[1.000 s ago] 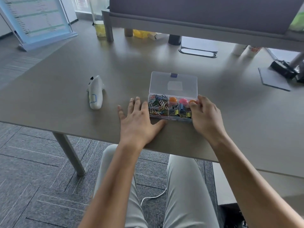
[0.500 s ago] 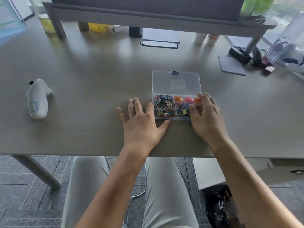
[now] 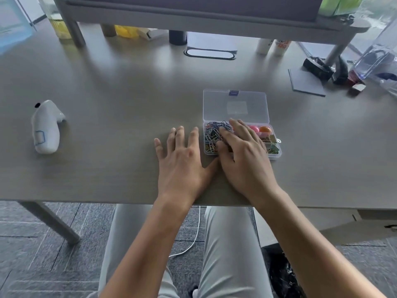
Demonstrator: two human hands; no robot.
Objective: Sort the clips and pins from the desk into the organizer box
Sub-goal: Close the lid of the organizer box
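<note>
Head: 2 hands – left hand (image 3: 181,164), right hand (image 3: 242,155) – 1 organizer box (image 3: 236,104).

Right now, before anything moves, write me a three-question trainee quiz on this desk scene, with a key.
1. True or false: the lid of the organizer box is shut.
2. Which hand is over the paper clips? A) left hand B) right hand
3. Fill in: the left hand lies flat on the ____, left of the box.

Key: 1 false, the lid lies open behind the box. 2 B. 3 desk.
</note>
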